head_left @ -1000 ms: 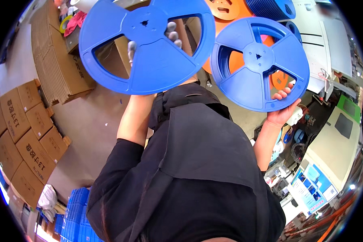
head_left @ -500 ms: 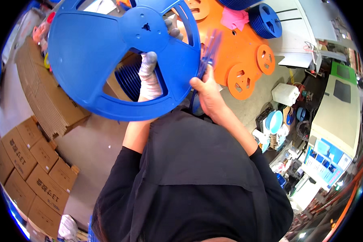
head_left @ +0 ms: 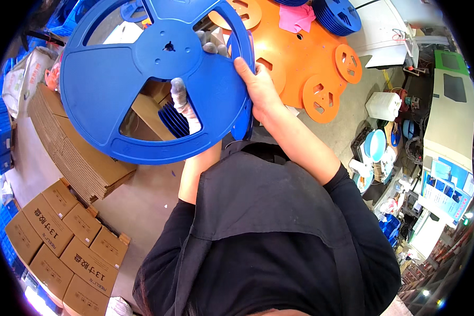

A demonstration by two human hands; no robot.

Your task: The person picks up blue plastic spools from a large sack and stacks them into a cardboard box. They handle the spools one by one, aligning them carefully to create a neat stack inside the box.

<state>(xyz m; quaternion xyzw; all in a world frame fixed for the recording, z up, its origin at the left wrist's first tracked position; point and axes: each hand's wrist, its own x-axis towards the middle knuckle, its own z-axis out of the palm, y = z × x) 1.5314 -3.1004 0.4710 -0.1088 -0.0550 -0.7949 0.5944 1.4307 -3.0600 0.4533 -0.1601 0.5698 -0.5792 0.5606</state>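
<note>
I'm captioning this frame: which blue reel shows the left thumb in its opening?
The large blue reel at upper left: the left hand shows its covered thumb in the lower opening. No hand shows at the blue stack, upper right.

This is looking like a factory workshop with packing stock close by. To the left, printed cartons point(head_left: 89, 263) are standing stacked beside bare grey floor point(head_left: 155, 210); flattened cardboard point(head_left: 71, 142) is lying in a thick pile near them. Ahead, a lobed orange platform point(head_left: 303, 63) is filling much floor space, with blue reels point(head_left: 339, 16) sitting stacked at its far side. To the right, a bulky cream machine point(head_left: 450, 126) with a green panel point(head_left: 450, 62) is looming over workaday clutter, a white jug point(head_left: 383, 106) included.
</note>
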